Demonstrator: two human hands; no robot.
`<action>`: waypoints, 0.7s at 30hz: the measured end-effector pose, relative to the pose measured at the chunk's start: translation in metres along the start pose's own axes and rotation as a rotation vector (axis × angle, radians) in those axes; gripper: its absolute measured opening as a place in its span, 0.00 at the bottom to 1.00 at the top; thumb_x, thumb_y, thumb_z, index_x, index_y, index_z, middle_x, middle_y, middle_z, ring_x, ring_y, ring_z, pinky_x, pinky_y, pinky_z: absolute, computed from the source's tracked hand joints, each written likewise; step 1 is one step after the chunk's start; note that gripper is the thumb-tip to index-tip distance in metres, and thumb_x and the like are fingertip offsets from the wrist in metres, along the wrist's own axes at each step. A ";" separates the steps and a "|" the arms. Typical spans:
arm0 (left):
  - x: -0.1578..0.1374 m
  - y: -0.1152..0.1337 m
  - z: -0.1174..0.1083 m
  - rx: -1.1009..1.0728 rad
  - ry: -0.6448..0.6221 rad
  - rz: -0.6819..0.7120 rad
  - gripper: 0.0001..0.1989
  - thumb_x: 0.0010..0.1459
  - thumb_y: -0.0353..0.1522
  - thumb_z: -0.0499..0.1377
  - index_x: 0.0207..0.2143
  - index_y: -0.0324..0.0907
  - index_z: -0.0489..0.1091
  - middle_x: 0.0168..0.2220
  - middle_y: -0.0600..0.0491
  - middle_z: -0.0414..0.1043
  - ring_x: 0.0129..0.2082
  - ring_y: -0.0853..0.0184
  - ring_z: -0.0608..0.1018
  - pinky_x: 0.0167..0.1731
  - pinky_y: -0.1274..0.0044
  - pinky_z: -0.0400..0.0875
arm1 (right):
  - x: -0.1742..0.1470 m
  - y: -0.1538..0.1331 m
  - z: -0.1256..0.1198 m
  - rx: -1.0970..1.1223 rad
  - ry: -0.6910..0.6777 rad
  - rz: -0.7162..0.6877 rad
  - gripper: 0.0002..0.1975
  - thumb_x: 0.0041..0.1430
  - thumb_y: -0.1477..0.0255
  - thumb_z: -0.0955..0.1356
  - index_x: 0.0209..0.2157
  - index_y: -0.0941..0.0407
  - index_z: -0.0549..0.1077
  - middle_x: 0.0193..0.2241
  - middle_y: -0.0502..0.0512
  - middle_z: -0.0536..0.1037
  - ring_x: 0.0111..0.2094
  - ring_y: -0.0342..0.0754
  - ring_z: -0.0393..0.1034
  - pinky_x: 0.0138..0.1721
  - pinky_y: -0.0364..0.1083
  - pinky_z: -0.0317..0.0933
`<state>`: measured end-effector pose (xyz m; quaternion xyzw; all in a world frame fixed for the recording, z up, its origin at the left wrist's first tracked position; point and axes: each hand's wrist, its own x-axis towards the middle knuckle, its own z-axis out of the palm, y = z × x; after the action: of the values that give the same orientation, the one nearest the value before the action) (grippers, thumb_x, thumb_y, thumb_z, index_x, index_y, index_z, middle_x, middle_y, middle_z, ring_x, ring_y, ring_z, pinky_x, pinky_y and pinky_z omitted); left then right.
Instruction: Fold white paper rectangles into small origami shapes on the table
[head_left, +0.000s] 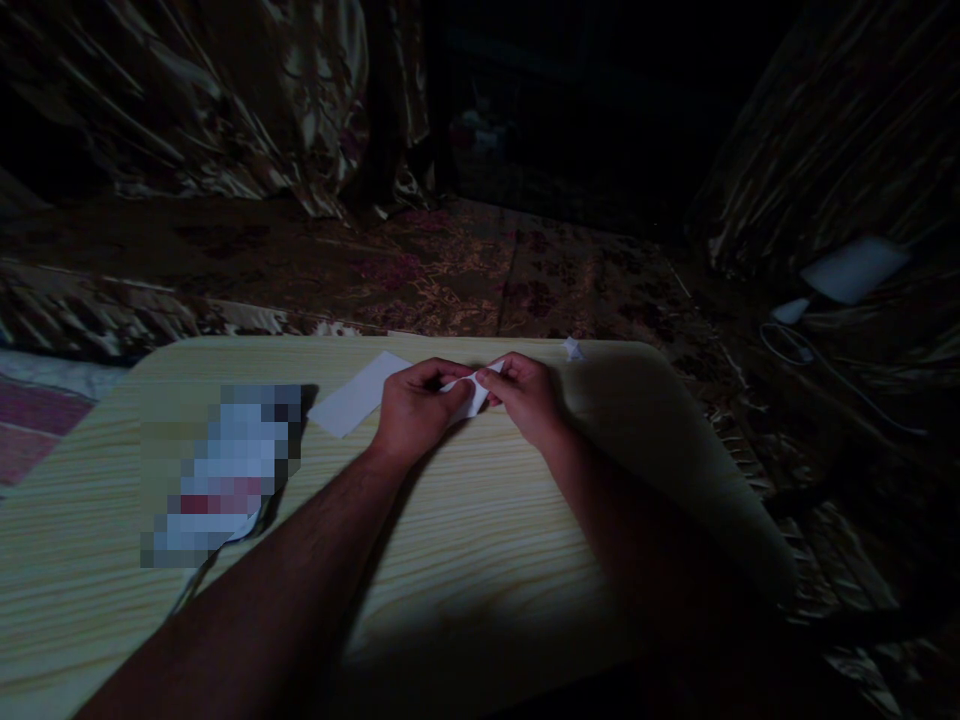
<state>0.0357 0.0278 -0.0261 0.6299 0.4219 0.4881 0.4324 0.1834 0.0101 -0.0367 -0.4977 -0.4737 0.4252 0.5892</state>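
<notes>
Near the far side of a pale wood-grain table (465,540), my left hand (424,400) and my right hand (529,395) meet over a small folded piece of white paper (474,398). Both pinch it between thumb and fingers, the left thumb lying along its face and the right thumb at its upper edge. The fingers behind the paper are partly hidden. A flat white sheet of paper (360,393) lies just left of my left hand. Beyond my right hand, close to the far edge, sits a small white folded paper star (574,349).
A phone-like device (232,470), its screen blurred out, rests on the table's left with a cable (187,590) running from it. Patterned fabric (450,260) covers a surface behind the table. At right stand a white box-shaped object (856,270) and a white cord (862,395). The room is dark.
</notes>
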 end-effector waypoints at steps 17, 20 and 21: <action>0.003 -0.003 -0.002 -0.030 -0.007 -0.059 0.11 0.45 0.34 0.64 0.33 0.38 0.77 0.25 0.53 0.75 0.20 0.73 0.70 0.19 0.83 0.63 | 0.002 0.002 -0.003 0.081 0.047 -0.008 0.12 0.48 0.63 0.72 0.25 0.57 0.70 0.17 0.45 0.70 0.19 0.39 0.62 0.23 0.40 0.57; 0.004 -0.003 -0.002 -0.038 -0.016 -0.071 0.11 0.45 0.34 0.64 0.32 0.38 0.77 0.24 0.53 0.74 0.19 0.74 0.70 0.18 0.83 0.63 | 0.001 0.000 -0.004 0.081 0.045 -0.005 0.12 0.49 0.63 0.71 0.25 0.56 0.70 0.16 0.45 0.69 0.19 0.39 0.61 0.23 0.40 0.56; 0.004 -0.003 -0.002 -0.038 -0.018 -0.074 0.11 0.45 0.34 0.64 0.32 0.38 0.77 0.24 0.53 0.74 0.19 0.73 0.70 0.18 0.82 0.62 | 0.001 0.000 -0.004 0.076 0.045 -0.002 0.12 0.49 0.63 0.71 0.24 0.56 0.70 0.16 0.45 0.69 0.19 0.39 0.61 0.23 0.40 0.56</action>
<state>0.0342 0.0321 -0.0275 0.6097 0.4318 0.4741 0.4659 0.1877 0.0105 -0.0367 -0.4839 -0.4444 0.4312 0.6184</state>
